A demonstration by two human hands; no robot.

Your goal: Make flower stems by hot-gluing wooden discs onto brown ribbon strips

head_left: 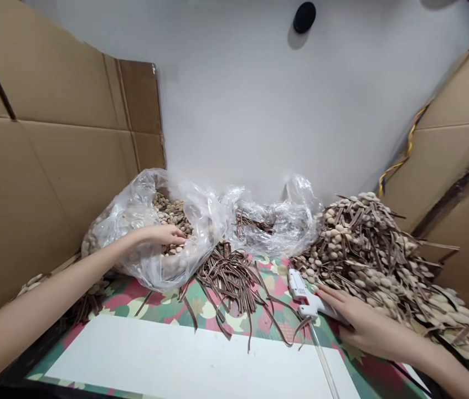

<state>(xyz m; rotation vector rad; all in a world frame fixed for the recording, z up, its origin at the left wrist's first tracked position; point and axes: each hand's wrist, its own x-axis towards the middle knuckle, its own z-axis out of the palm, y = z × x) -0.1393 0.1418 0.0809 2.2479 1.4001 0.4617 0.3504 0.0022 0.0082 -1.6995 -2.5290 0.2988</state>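
The glue gun (298, 285) lies on its side at the fingers of the right hand (362, 321), which is loosely closed round the handle, fingers over the top and thumb on the near side; how firmly it grips, I cannot tell. A clear stick (323, 360) runs from the gun's rear toward the wearer, so the nozzle faces away from the body, likely to keep heat off the wrist.

The left hand (165, 235) is half curled, fingertips down among the pieces (171, 213) in the bag (134, 205); whether it has pinched one is hidden. The bag's mouth gapes around that hand, presumably so the pieces stay contained yet reachable.

Between the hands, brown strips (234, 277) lie fanned out, probably kept loose for easy picking. A white board (201, 360) lies nearer the wearer than either hand, perhaps shielding the counter (168, 302). Beyond and right of the right hand rises a heap (367, 238) of pieces and strips; cardboard (72, 83) stands left of the left hand, seemingly as a screen.
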